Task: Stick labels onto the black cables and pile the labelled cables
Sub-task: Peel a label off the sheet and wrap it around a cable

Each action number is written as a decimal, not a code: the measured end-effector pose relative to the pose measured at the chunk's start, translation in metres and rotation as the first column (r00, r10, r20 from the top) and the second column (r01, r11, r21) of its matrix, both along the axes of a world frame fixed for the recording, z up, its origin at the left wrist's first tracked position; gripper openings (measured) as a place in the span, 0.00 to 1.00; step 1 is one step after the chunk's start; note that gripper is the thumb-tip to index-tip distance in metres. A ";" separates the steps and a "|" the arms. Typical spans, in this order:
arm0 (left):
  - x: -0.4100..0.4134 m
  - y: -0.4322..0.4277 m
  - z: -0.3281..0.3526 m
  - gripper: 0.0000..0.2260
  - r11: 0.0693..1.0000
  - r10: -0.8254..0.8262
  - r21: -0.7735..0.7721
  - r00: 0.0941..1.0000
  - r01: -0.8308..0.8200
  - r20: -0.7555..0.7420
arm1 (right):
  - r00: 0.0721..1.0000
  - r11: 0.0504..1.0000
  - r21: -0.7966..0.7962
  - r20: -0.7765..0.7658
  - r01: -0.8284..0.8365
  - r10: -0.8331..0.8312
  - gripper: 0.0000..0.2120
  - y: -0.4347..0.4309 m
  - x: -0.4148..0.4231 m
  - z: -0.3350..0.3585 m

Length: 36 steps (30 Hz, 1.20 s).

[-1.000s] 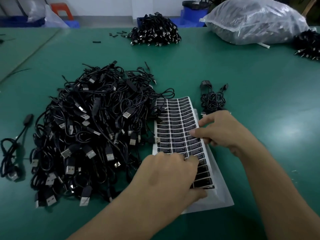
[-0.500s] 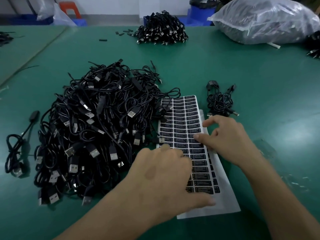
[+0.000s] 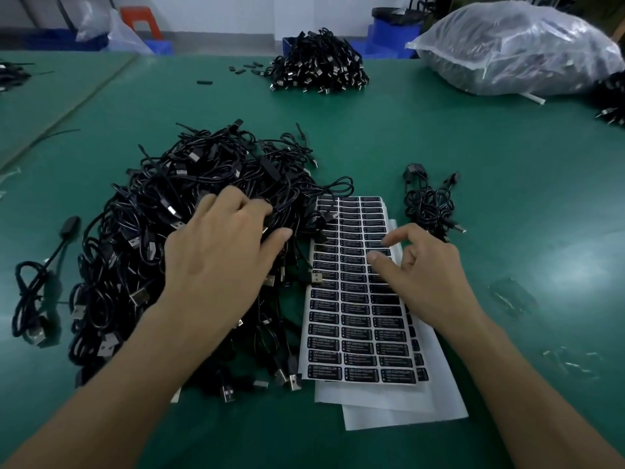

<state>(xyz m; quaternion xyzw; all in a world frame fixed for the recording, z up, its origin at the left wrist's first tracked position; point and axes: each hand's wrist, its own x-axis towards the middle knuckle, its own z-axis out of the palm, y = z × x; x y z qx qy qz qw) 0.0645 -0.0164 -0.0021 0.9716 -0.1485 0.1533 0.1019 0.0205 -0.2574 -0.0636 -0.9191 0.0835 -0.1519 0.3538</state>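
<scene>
A big tangled heap of black USB cables (image 3: 142,238) lies left of centre on the green table. My left hand (image 3: 220,252) rests on top of it, fingers spread and reaching in among the cables. A sheet of black labels (image 3: 351,319) lies just right of the heap. My right hand (image 3: 426,265) hovers over the sheet's right column, thumb and forefinger pinching at a label (image 3: 381,247) there. A small pile of cables (image 3: 429,204) sits just beyond the sheet, to its right.
White backing sheets (image 3: 399,404) lie under the label sheet. One loose cable (image 3: 33,289) lies at the far left. Another cable pile (image 3: 318,66), a filled plastic bag (image 3: 517,49) and more cables (image 3: 612,103) stand at the back. Clear scraps (image 3: 510,296) lie to the right.
My left hand has left the lower part of the label sheet and moved up and left onto the cable heap. My right hand has drawn back slightly toward the sheet's right edge.
</scene>
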 end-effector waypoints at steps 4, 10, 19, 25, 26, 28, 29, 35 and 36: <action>-0.001 0.001 0.003 0.13 0.997 -0.010 -0.081 1.000 0.012 0.026 | 1.000 1.000 0.004 0.005 0.015 -0.015 0.11 0.001 -0.001 -0.001; -0.005 0.005 0.014 0.11 0.998 0.006 -0.063 1.000 -0.007 -0.019 | 0.998 1.000 -0.007 0.050 0.026 -0.025 0.06 0.003 0.000 0.000; -0.018 0.001 0.042 0.12 0.978 -0.041 -0.200 0.994 0.060 0.097 | 0.992 1.000 0.001 0.120 0.027 -0.027 0.12 0.011 -0.003 0.008; -0.031 -0.010 0.046 0.13 0.938 -0.322 -0.202 0.924 0.282 -0.204 | 0.991 0.682 0.723 0.030 -0.112 0.131 0.36 0.022 -0.005 0.024; -0.030 -0.009 0.046 0.12 0.942 -0.322 -0.175 0.916 0.286 -0.238 | 0.991 0.621 0.779 0.003 -0.087 0.135 0.32 0.021 -0.005 0.025; -0.028 -0.007 0.048 0.14 0.939 -0.338 -0.162 0.901 0.303 -0.272 | 0.992 0.552 0.831 0.007 -0.076 0.125 0.23 0.020 -0.004 0.026; -0.027 -0.005 0.050 0.15 0.935 -0.350 -0.169 0.894 0.313 -0.281 | 0.992 0.523 0.848 0.024 -0.087 0.125 0.19 0.019 -0.004 0.026; -0.031 0.001 0.059 0.12 0.931 -0.314 0.046 0.858 0.362 -0.407 | 0.999 0.813 0.581 0.005 -0.033 0.037 0.12 0.012 -0.002 0.015; -0.026 0.002 0.060 0.11 0.921 -0.283 0.138 0.870 0.364 -0.404 | 1.000 0.891 0.453 0.014 -0.021 0.016 0.12 0.011 -0.001 0.010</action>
